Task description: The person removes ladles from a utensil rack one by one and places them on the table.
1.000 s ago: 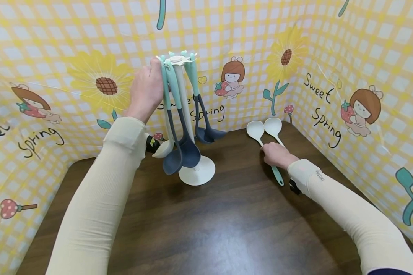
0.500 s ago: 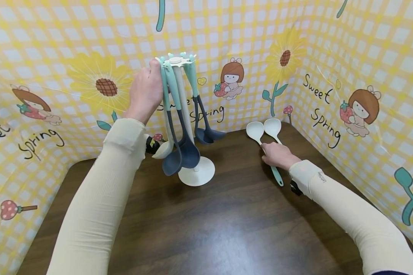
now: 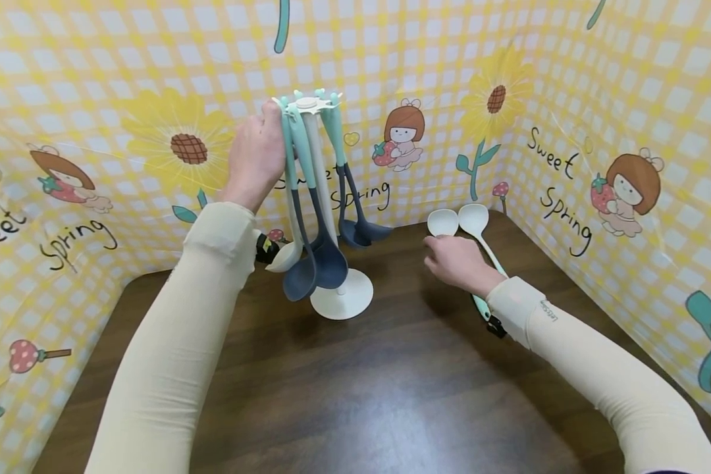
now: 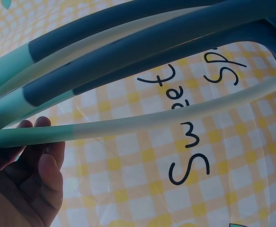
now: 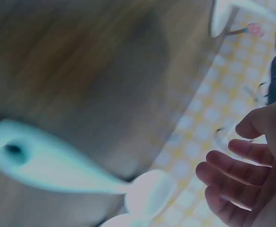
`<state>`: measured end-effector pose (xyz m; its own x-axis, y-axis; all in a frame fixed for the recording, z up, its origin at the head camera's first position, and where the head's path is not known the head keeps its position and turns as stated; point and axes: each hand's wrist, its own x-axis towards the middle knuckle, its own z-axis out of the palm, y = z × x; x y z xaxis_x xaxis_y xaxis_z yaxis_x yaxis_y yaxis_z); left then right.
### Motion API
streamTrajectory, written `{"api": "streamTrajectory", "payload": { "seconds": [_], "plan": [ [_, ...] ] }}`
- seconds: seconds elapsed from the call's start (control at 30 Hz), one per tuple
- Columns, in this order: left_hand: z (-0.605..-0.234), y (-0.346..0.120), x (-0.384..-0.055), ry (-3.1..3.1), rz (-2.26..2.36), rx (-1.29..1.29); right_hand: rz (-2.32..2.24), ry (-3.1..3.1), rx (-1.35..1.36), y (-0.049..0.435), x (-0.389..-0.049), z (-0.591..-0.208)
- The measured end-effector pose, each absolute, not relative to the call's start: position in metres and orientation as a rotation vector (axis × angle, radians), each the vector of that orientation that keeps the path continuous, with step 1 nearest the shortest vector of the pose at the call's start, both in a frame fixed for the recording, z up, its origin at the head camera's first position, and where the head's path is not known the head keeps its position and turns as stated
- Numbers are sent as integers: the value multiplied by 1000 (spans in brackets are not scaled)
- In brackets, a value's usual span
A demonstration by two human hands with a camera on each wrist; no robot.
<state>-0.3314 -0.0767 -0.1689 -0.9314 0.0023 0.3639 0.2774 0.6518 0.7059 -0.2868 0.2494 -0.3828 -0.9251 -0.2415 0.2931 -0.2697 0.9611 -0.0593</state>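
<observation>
A white utensil rack point(image 3: 342, 295) stands upright on the table, with several mint-handled utensils hanging from its top. My left hand point(image 3: 257, 155) is at the rack's top left, its fingers curled round the mint handle of a white ladle point(image 3: 284, 258); this handle point(image 4: 33, 135) crosses the fingers in the left wrist view. Two white ladles lie on the table at the right: a nearer one point(image 3: 442, 222) and another point(image 3: 474, 218) beside it. My right hand point(image 3: 459, 263) hovers over the nearer ladle, fingers loose and holding nothing. In the right wrist view, its mint handle point(image 5: 48, 161) lies apart from the hand.
Dark ladles point(image 3: 330, 264) hang at the rack's front, and more dark utensils point(image 3: 370, 230) hang on its right side. The brown wooden table point(image 3: 355, 382) meets a yellow checked cloth wall point(image 3: 438, 66) at the back and right.
My right hand has let go of the nearer ladle and moved left and up from it. The left hand stays at the rack; the view shifts slightly.
</observation>
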Motion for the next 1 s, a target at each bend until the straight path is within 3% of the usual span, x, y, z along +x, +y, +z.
{"api": "streamTrajectory", "payload": {
  "seconds": [0.53, 1.0],
  "plan": [
    [-169, -78, -332, -2528, -1149, -244, 466, -2594, 620, 158, -298, -314],
    [-169, -77, -332, -2546, -1129, -227, 581, -2670, 529, 130, -319, -304]
  ]
}}
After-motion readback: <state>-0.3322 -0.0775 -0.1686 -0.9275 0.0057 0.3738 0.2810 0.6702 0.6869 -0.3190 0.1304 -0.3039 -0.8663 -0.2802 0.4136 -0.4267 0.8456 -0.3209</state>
